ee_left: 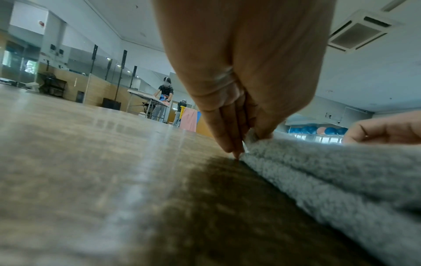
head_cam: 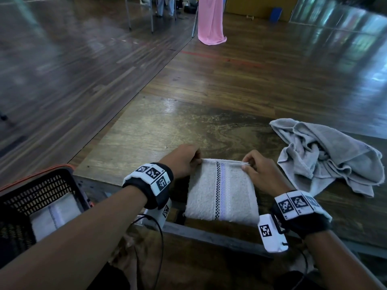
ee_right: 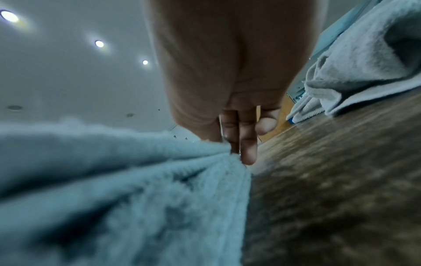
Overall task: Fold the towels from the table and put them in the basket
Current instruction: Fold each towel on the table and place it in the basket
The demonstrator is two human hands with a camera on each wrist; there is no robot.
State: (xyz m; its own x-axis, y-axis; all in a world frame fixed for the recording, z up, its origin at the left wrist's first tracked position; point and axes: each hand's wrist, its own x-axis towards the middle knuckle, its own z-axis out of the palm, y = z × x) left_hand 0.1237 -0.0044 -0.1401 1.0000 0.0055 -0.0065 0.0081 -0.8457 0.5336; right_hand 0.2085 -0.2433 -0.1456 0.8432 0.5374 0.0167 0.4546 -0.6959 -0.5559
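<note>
A folded white towel (head_cam: pixel 222 193) with a checked black stripe and a pale blue stripe lies at the near edge of the wooden table (head_cam: pixel 188 126). My left hand (head_cam: pixel 189 159) pinches its far left corner, thumb on top of the pile (ee_left: pixel 257 136). My right hand (head_cam: pixel 248 164) pinches the far right corner, fingers beside the towel's edge (ee_right: pixel 246 147). A crumpled grey towel (head_cam: pixel 328 158) lies to the right on the table. A black mesh basket (head_cam: pixel 27 197) stands at the lower left and holds one folded white towel (head_cam: pixel 54 216).
The table's metal front rail (head_cam: pixel 209 235) runs below the towel. A cable (head_cam: pixel 159 243) hangs from my left wrist unit. A pink cloth (head_cam: pixel 210 19) hangs far off across the wooden floor. People work at a distant table (ee_left: pixel 148 98).
</note>
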